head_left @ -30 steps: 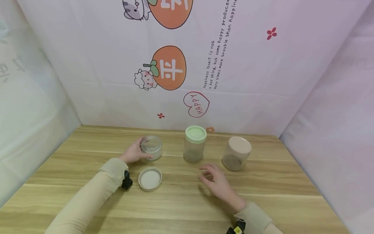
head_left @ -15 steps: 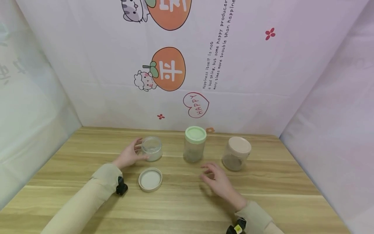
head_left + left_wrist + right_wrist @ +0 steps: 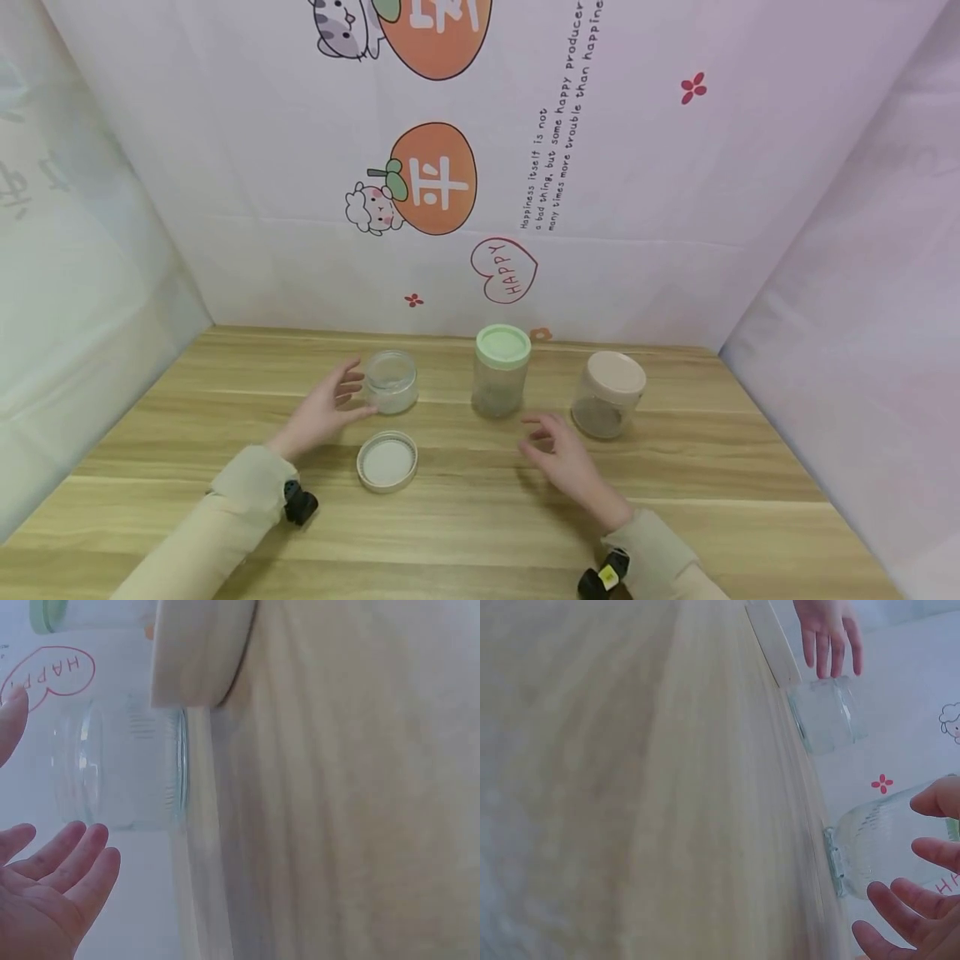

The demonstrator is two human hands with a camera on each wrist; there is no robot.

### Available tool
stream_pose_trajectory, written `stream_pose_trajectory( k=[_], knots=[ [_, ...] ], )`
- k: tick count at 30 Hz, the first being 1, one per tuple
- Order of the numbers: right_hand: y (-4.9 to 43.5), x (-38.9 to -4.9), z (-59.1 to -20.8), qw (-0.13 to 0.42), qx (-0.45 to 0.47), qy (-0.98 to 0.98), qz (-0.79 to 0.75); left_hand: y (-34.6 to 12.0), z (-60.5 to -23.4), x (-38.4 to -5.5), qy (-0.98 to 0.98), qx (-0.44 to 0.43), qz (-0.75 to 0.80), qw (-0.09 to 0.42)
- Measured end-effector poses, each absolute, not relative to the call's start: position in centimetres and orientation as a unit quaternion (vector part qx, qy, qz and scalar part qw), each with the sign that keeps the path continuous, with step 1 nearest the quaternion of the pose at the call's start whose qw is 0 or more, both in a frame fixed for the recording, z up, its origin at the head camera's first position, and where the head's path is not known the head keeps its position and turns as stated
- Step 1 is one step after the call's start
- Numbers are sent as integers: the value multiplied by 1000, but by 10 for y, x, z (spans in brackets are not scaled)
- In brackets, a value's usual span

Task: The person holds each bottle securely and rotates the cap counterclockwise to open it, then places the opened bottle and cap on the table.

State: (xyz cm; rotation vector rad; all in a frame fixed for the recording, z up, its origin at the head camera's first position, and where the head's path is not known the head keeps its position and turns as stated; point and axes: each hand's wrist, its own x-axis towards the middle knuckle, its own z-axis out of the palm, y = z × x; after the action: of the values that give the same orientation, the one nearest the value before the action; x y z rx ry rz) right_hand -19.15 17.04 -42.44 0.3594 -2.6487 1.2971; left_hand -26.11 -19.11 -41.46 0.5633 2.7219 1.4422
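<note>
A short clear glass jar (image 3: pixel 393 385) without a lid stands at the back left of the table. Just left of it my left hand (image 3: pixel 321 414) is spread, fingers pointing at its side; the left wrist view shows the palm turned toward the jar (image 3: pixel 127 765). A round lid (image 3: pixel 387 462) lies in front of the jar with its inside facing up. My right hand (image 3: pixel 562 458) hovers with loosely bent fingers and holds nothing. Behind it stand a tall clear jar (image 3: pixel 498 392) with a green lid (image 3: pixel 503 346) and a jar (image 3: pixel 600 412) with a beige lid (image 3: pixel 617 372).
The wooden table (image 3: pixel 465 525) ends at a white printed cloth (image 3: pixel 615 275) along the back. More white cloth (image 3: pixel 840 333) hangs at both sides. A small black camera (image 3: pixel 300 502) sits on my left wrist, another camera (image 3: pixel 602 577) on my right.
My left hand has let go of the short glass jar and drawn back to the left, toward me. The jars and lid stay in place; my right hand has hardly moved.
</note>
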Motion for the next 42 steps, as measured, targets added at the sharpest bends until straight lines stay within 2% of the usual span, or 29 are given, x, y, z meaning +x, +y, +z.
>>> stream_pose_trajectory(
  k=[12, 24, 42],
  knots=[
    [172, -200, -428, 84, 102, -893, 431, -187, -414, -234, 871, 202, 447, -11],
    [174, -207, -430, 85, 93, -892, 434, -175, -418, -221, 860, 225, 457, -42],
    [157, -242, -431, 101, 37, -878, 466, -166, -415, -210, 840, 221, 494, -43]
  ],
)
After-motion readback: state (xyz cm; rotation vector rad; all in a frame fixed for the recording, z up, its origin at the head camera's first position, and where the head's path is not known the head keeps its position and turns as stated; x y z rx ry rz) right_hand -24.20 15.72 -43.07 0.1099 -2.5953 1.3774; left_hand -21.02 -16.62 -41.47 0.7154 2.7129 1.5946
